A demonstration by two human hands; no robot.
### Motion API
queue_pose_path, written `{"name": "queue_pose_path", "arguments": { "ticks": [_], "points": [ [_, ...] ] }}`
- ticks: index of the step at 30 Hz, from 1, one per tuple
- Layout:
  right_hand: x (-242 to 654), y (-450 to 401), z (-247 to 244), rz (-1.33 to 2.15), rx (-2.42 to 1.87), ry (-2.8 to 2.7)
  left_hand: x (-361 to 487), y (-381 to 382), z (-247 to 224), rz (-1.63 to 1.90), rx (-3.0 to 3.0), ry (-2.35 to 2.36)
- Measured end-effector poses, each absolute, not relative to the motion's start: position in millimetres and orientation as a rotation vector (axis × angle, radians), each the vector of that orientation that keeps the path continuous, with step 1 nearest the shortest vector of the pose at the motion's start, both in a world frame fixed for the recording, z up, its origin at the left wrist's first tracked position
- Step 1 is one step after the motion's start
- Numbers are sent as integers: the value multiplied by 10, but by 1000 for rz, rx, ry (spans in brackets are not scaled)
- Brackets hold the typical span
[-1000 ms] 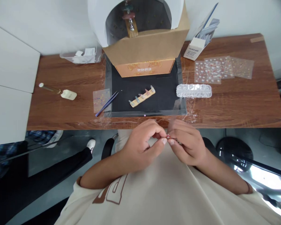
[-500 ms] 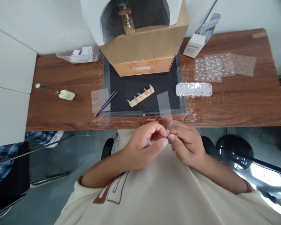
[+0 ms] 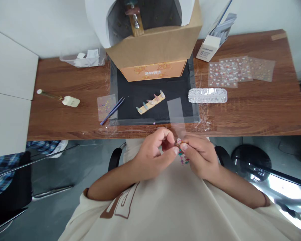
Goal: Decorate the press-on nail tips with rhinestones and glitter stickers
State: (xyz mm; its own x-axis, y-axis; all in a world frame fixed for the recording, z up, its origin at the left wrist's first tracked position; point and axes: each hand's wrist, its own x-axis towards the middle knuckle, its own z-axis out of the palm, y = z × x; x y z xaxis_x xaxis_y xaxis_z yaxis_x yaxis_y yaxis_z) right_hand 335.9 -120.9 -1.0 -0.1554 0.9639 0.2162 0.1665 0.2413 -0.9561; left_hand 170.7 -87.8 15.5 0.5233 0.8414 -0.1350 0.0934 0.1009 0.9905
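Observation:
A clear sticker sheet [image 3: 182, 157] with small colourful motifs hangs from my right hand [image 3: 200, 154], pinched between thumb and fingers. My left hand [image 3: 157, 152] has its thumb at the sheet's near-left edge. Its index finger is curled and lifted off, and the other fingertips are partly hidden behind the thumb. A clear plastic strip [image 3: 176, 115] runs from the right fingers up over the black mat [image 3: 132, 93]. On that mat lies a pale stick [image 3: 150, 105] bearing several decorated nail tips. One tiny pink flower [image 3: 154, 123] rests at the mat's front edge.
Blue tweezers [image 3: 112, 111] lie across a small sticker sheet [image 3: 104, 107] at left. Further left is a bottle-shaped tagged item [image 3: 70, 101]. Right of the mat stand a clear compartment case [image 3: 207, 96], sticker sheets [image 3: 223, 74] and an alcohol pad box [image 3: 207, 50]. A cardboard box [image 3: 155, 47] rises behind.
My left index finger has lifted away from the sticker sheet and the thumb has shifted slightly left. More of the sheet's coloured motifs show below the right thumb.

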Motion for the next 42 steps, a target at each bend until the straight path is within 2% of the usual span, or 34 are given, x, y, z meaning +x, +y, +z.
{"name": "queue_pose_path", "arguments": {
  "ticks": [6,12,18,24,28,30,31,33,35,37,42],
  "points": [
    [3351,-1222,-22,1048,-1130,-1503,1686,-928,91,761,1555,911],
    [3347,-1220,1,1053,-1220,-1479,1635,-921,-9,1169,1709,929],
    [3351,-1198,0,1113,-1117,-1494,1629,-881,38,923,1956,919],
    [3356,-1273,-53,1226,-1154,-1314,1543,-884,64,1001,1925,887],
    [3469,-1369,-130,1230,-1125,-1002,959,-563,-22,1333,1896,1318],
    [3551,-1362,-173,1165,-1049,-868,563,-341,-88,1391,1895,1571],
    [3588,-1341,-190,1137,-1035,-828,388,-244,-120,1225,1991,1809],
    [3642,-1280,-212,1071,-1020,-752,154,-108,-180,649,2154,2125],
    [3669,-1226,-216,1033,-1023,-716,110,-50,-244,286,2198,2182],
    [3678,-1202,-211,998,-1033,-702,204,-40,-312,153,2223,2143],
    [3680,-1240,-246,995,-1070,-669,437,30,-469,108,2199,2086]
  ]
}}
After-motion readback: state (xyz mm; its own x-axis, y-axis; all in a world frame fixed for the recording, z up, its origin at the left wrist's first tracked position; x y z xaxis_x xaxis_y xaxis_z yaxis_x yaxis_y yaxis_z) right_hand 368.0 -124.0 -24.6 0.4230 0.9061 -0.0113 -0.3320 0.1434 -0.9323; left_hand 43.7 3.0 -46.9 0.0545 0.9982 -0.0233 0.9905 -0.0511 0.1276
